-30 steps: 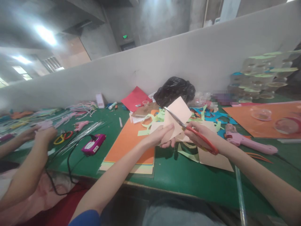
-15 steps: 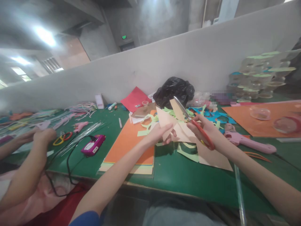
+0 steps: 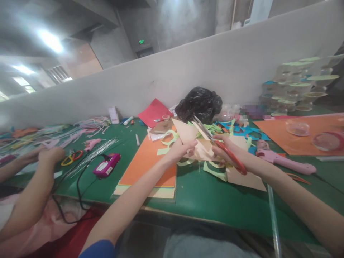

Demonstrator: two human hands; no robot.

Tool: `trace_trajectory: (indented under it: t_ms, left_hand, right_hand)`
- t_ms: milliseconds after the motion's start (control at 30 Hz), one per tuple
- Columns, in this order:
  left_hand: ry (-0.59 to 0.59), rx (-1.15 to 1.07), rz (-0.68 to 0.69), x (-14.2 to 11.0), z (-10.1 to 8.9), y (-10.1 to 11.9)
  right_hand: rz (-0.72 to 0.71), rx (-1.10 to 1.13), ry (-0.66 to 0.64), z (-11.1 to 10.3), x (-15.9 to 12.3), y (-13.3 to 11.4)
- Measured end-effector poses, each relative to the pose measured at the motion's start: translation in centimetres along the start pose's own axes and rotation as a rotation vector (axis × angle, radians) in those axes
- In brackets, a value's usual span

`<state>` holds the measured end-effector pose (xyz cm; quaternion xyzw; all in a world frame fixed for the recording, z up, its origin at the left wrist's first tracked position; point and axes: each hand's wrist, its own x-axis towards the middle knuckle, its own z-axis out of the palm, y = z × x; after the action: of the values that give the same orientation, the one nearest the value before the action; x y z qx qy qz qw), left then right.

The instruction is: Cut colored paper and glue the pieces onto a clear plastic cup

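Observation:
My left hand (image 3: pixel 182 149) is closed on a piece of cream paper (image 3: pixel 184 130), pinched under the thumb and raised over the table. In my right hand (image 3: pixel 228 147) are scissors with red handles (image 3: pixel 233 159), my fingers wrapped around the loops. Their metal blades (image 3: pixel 202 126) point up and to the left, close to the right edge of the cream paper. Whether they touch it, I cannot tell. Under both hands lie more cream sheets (image 3: pixel 248 180) and pale green paper offcuts (image 3: pixel 215 172).
Left of my hands is a stack of orange paper (image 3: pixel 150 168). A black plastic bag (image 3: pixel 199 104) stands behind. To the right lies a pink glue gun (image 3: pixel 285 162). A co-worker's hands (image 3: pixel 51 154) are at far left, near yellow-and-red scissors (image 3: pixel 72 157) and a purple device (image 3: pixel 106 166).
The scissors and my right hand have shifted slightly left, towards the paper. The cream paper in my left hand has tilted and moved a little left. The upright cream strip beside the blades has dropped.

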<state>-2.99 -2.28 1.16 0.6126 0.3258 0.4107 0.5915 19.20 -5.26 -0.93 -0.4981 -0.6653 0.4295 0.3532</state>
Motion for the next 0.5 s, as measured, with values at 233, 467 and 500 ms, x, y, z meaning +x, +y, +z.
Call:
trace_trajectory:
  t_ms: [233, 467, 500]
  left_hand:
    - [0.129, -0.094, 0.079, 0.7, -0.4, -0.7]
    - [0.186, -0.054, 0.104, 1.2, -0.7, -1.1]
    - [0.177, -0.054, 0.103, 1.2, -0.7, -1.2]
  right_hand:
    - [-0.034, -0.045, -0.101, -1.4, -0.2, -0.8]
    - [0.030, 0.040, 0.078, -1.4, 0.3, -1.0]
    - [0.065, -0.020, 0.159, -1.5, 0.3, -0.9]
